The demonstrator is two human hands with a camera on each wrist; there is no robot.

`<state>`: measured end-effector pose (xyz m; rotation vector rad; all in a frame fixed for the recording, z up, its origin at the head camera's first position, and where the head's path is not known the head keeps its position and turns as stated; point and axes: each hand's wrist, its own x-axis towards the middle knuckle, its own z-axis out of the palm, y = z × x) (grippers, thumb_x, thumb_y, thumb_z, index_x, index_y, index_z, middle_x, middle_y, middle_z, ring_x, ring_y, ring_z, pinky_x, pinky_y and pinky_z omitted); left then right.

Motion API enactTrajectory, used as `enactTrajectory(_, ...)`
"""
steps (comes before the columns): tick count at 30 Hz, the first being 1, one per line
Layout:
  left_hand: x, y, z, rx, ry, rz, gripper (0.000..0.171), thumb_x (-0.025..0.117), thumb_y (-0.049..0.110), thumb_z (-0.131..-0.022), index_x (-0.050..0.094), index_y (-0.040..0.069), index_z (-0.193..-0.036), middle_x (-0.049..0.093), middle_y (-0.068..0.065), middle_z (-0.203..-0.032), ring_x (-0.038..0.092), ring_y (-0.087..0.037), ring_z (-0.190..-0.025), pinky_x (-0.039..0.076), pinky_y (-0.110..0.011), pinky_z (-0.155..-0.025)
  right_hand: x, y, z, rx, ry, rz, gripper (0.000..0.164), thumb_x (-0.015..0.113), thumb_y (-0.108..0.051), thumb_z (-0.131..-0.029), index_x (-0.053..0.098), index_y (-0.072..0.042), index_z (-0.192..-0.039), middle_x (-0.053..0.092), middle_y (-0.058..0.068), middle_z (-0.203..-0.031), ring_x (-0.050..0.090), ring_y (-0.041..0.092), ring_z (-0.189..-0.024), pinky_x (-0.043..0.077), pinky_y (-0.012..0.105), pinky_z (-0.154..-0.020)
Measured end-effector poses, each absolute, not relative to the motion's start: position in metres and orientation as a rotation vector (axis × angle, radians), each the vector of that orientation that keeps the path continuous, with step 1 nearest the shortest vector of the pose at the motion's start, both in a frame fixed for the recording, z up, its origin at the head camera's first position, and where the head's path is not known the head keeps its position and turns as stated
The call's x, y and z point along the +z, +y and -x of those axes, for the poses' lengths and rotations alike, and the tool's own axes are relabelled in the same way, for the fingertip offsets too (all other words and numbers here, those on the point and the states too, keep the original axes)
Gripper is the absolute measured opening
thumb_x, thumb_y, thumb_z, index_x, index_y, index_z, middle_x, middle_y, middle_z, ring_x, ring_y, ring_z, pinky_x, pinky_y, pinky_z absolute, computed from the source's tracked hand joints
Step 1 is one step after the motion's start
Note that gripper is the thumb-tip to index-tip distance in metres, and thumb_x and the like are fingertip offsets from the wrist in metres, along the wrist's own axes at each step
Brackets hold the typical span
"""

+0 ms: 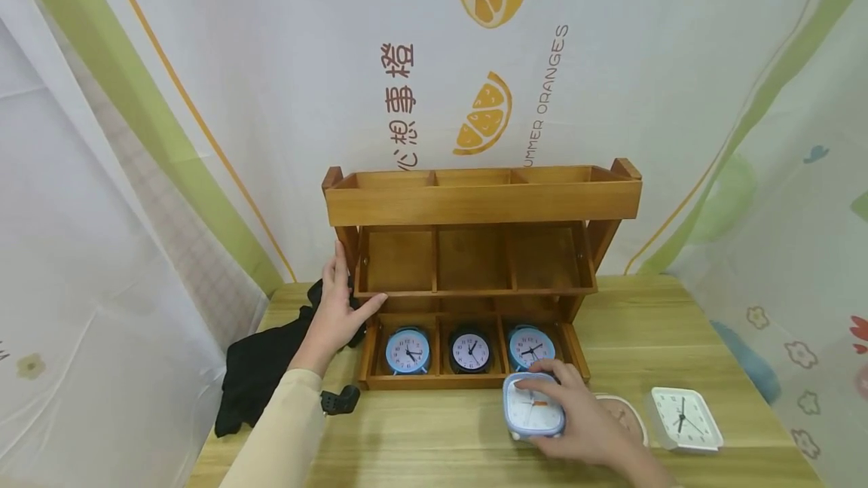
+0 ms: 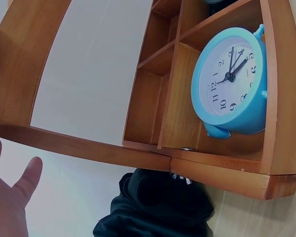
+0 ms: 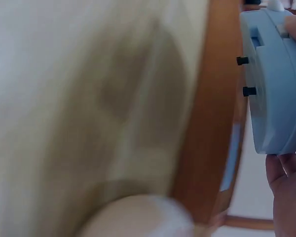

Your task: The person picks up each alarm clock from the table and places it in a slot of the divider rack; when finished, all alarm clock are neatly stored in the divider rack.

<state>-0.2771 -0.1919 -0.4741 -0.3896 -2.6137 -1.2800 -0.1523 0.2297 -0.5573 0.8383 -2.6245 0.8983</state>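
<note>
My right hand (image 1: 576,413) grips a light-blue, rounded-square alarm clock (image 1: 533,407) between thumb and fingers, in front of the rack's lower right compartment. In the right wrist view, the clock's back (image 3: 259,98) shows two black knobs. My left hand (image 1: 332,326), fingers spread, is at the left side of a tiered wooden rack (image 1: 481,202). In its bottom tier, a blue round clock (image 1: 408,350) sits left, a black round clock (image 1: 470,351) in the middle and another blue clock (image 1: 531,345) right, one per compartment. The middle tier's compartments hold nothing.
A white square clock (image 1: 686,419) lies on the table at the right. Beside it, a beige round clock (image 1: 624,416) is partly hidden by my right hand. Black cloth (image 1: 261,367) and a small black object (image 1: 341,400) lie left. A printed curtain (image 1: 305,59) hangs behind.
</note>
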Motion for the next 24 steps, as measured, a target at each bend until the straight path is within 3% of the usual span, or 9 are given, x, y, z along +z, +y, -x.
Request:
enactTrajectory(6, -0.474, -0.192, 0.277, -1.285, -2.615, 0.389, 0.119, 0.076, 0.038, -0.097, -0.024, 0.042, -0.162, -0.002, -0.022, -0.169, 0.022, -0.05, -0.152, 0.037, -0.065, -0.114, -0.521, 0.211, 0.163, 0.932, -2.546, -0.902, 0.079, 0.101, -0.028, -0.061, 0.068, -0.033, -0.133, 0.047, 0.001, -0.143, 0.038, 0.017, -0.122, 0.051, 0.034, -0.086)
enactTrajectory(10, -0.474, -0.193, 0.277, -1.275, -2.61, 0.398, 0.119, 0.076, 0.037, -0.097, -0.023, 0.037, -0.164, -0.001, -0.023, -0.169, 0.023, -0.051, -0.151, 0.038, -0.066, -0.113, -0.496, 0.202, 0.173, 0.954, -2.513, -0.951, 0.077, 0.099, -0.025, -0.064, 0.067, -0.03, -0.134, 0.047, 0.006, -0.143, 0.038, 0.02, -0.122, 0.053, 0.034, -0.085)
enactTrajectory(17, -0.476, -0.192, 0.277, -1.265, -2.608, 0.405, 0.121, 0.077, 0.035, -0.096, -0.024, 0.039, -0.163, 0.003, -0.024, -0.168, 0.025, -0.051, -0.151, 0.039, -0.066, -0.113, -0.459, 0.181, 0.196, 0.93, -2.448, -0.988, 0.074, 0.097, -0.028, -0.067, 0.067, -0.028, -0.135, 0.045, 0.007, -0.145, 0.038, 0.026, -0.128, 0.051, 0.044, -0.088)
enactTrajectory(24, -0.476, -0.192, 0.278, -1.256, -2.575, 0.434, 0.122, 0.079, 0.031, -0.096, -0.021, 0.03, -0.165, 0.003, -0.025, -0.168, 0.026, -0.052, -0.149, 0.04, -0.068, -0.111, -0.431, 0.151, 0.22, 1.017, -2.427, -1.007, 0.072, 0.094, -0.029, -0.072, 0.066, -0.027, -0.138, 0.041, 0.006, -0.149, 0.036, 0.029, -0.13, 0.054, 0.042, -0.086)
